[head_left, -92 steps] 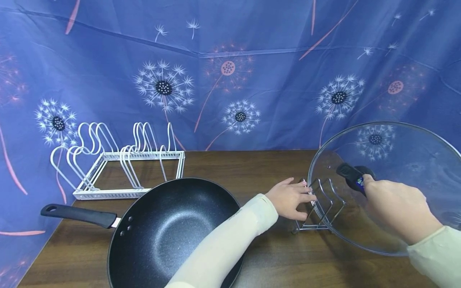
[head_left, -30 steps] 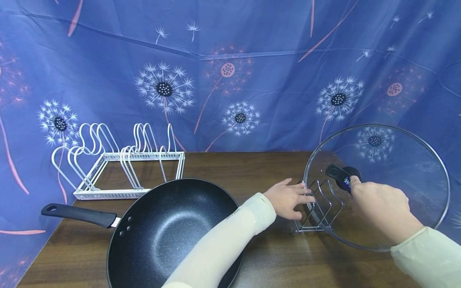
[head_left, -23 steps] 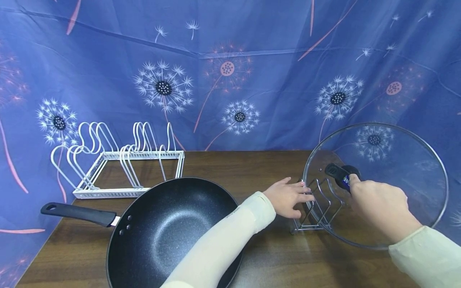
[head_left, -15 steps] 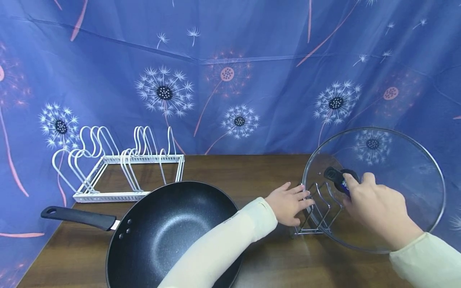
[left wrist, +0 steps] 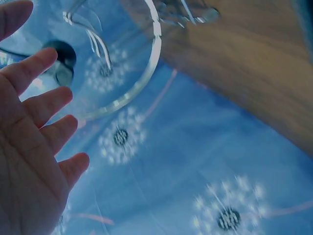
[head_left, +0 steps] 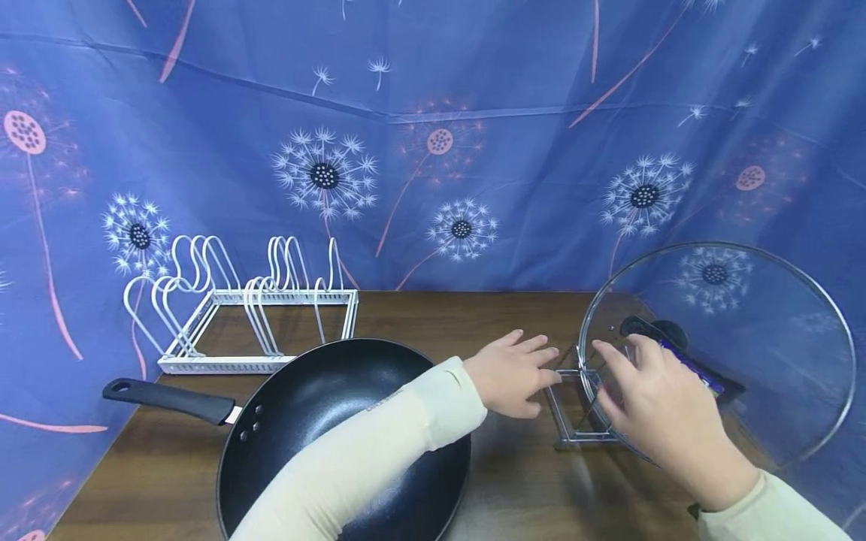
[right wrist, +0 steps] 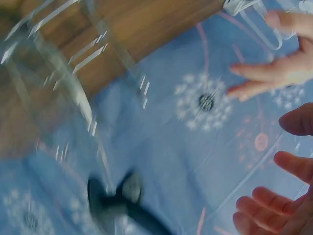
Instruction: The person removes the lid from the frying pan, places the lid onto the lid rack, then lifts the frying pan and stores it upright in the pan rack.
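A large glass lid [head_left: 778, 323] with a metal rim stands on edge in a small chrome wire rack [head_left: 587, 436] at the right. Its black handle [head_left: 651, 329] faces the right hand and carries a colourful label. My right hand [head_left: 666, 409] is in front of the lid, fingers loosely spread and apart from the handle. My left hand [head_left: 510, 376] hovers just left of the chrome rack, fingers extended and holding nothing. In the right wrist view the black handle [right wrist: 115, 203] appears blurred, away from the right fingers. A black frying pan [head_left: 325, 387] lies under the left forearm.
At the back left stands a white rack [head_left: 230, 366] with several looped dividers. The pan's long handle [head_left: 169, 402] points left in front of it. A blue cloth [head_left: 514, 68] with dandelion prints hangs behind the wooden table [head_left: 467, 315].
My right hand has let go of the lid's handle and drawn back from it. My left hand has moved left, off the chrome rack. The lid stays upright in the rack.
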